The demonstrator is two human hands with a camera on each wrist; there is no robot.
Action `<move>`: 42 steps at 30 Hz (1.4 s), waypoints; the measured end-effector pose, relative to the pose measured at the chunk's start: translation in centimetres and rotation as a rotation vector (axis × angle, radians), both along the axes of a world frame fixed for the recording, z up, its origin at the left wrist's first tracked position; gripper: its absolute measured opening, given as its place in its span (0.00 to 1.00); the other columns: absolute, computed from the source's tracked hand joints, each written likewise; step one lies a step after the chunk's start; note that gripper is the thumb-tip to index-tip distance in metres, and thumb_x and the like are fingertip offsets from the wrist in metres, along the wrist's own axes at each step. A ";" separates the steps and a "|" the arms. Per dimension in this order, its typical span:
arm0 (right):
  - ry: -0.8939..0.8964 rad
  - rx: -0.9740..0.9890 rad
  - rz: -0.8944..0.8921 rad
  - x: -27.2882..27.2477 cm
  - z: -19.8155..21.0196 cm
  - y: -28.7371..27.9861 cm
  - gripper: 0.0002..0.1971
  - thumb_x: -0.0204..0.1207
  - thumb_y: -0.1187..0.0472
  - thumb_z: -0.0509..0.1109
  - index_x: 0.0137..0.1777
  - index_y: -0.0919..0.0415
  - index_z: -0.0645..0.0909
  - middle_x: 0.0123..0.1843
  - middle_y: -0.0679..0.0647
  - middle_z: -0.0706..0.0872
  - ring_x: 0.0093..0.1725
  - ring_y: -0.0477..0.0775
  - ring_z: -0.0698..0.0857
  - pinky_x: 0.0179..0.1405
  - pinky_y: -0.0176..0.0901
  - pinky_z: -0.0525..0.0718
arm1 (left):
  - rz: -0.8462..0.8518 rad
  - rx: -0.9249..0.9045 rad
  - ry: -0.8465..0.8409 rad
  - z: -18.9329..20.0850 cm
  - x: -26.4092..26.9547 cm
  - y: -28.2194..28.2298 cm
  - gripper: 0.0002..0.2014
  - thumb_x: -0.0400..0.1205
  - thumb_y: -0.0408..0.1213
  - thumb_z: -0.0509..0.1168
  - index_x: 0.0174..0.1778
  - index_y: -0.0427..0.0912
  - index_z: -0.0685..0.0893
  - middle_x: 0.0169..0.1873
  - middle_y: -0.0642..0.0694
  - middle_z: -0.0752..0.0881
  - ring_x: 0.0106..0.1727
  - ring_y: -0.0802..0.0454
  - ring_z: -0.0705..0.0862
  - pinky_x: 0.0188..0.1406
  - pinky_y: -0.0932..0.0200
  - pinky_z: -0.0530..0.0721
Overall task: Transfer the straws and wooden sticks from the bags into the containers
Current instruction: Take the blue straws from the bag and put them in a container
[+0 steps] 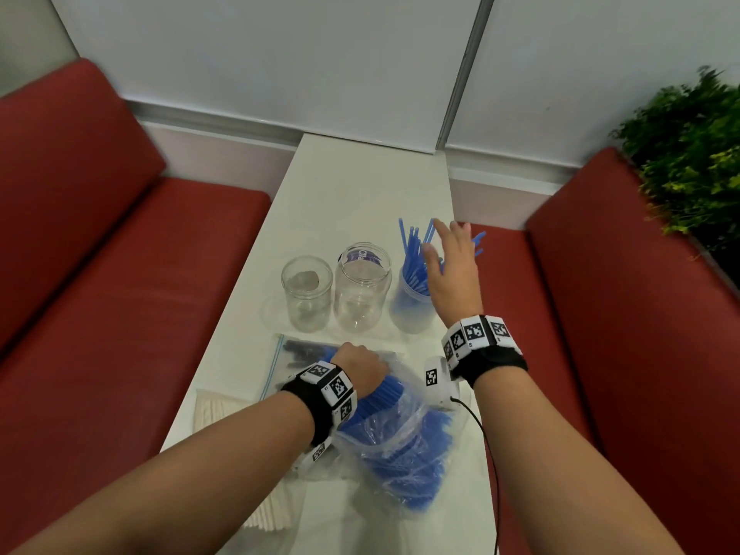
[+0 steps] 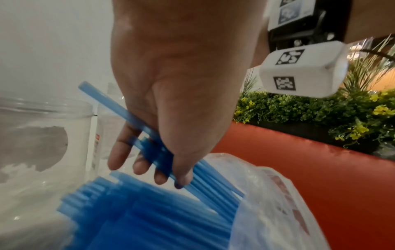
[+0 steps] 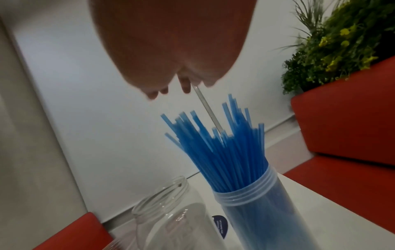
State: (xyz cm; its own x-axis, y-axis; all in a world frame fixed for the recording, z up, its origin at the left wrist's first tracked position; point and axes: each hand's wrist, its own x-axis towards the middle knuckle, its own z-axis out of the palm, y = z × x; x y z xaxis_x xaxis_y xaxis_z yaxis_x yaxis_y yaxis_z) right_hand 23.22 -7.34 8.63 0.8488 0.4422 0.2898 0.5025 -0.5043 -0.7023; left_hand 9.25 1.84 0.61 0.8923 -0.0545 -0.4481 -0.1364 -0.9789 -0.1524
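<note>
White counter (image 1: 360, 186) between red benches | left grip (image 1: 362, 368) clenched round blue straws (image 2: 149, 143) at bag (image 1: 404, 442) mouth | right grip (image 1: 452, 266) released above filled container (image 1: 412, 302) | risk: loose straws slipping, scattering

1. A long white surface (image 1: 360, 186) runs away towards the wall.
2. Red upholstered benches (image 1: 100, 234) flank the surface on both sides.
3. A green leafy plant with small yellow flowers (image 1: 692, 146) sits behind the right bench's backrest.
4. Pale wall panels (image 1: 260, 54) stand at the far end, split by a dark vertical seam.
</note>
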 end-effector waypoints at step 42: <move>0.476 0.670 0.135 -11.9 8.2 -2.8 0.22 0.78 0.52 0.78 0.24 0.51 0.76 0.23 0.53 0.74 0.25 0.55 0.74 0.30 0.48 0.77 | 0.855 -1.660 -0.247 15.9 -2.6 -0.6 0.32 0.86 0.64 0.47 0.51 0.40 0.85 0.49 0.42 0.90 0.54 0.49 0.86 0.68 0.43 0.80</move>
State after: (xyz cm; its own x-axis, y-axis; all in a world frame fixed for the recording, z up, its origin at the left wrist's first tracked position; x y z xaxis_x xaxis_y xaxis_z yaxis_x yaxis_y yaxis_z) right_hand 11.29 -10.10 16.80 0.8993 0.4103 0.1514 0.1022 0.1395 -0.9849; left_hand 6.70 1.27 16.48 0.9376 0.1948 -0.2882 0.2769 0.0835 0.9573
